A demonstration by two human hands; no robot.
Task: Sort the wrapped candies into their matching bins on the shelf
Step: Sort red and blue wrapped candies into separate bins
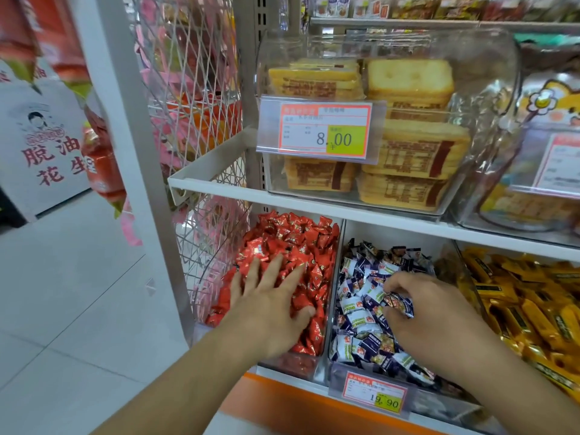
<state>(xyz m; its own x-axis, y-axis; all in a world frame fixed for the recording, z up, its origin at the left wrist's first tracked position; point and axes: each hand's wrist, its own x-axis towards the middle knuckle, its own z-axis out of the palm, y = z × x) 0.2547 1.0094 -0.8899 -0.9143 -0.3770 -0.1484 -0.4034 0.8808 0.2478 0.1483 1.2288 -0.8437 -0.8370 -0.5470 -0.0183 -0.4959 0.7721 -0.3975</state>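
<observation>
- The white shelf [216, 183] runs across the view in two levels, an upper board carrying clear containers and a lower row of clear bins.
- On the upper board stands a clear box of stacked yellow biscuit packs [411, 89], with a price tag [323, 133] reading 8.00 clipped to its front.
- Below, the left bin [301, 367] is heaped with red wrapped candies [295, 237].
- The middle bin [342, 376] holds blue-and-white wrapped candies [354, 309], and its front carries a tag [375, 395] reading 19.90.
- To the right lie yellow wrapped bars [527, 296] in a third compartment.
- A white wire rack [191, 73] hangs at the shelf's left end, with pink items behind its mesh.
- The left hand [276, 306] lies flat with fingers spread, pressing on the red candies.
- The right hand [430, 315] rests in the middle bin, fingers curled, pinching one blue-and-white candy [398, 304] just above the pile.
</observation>
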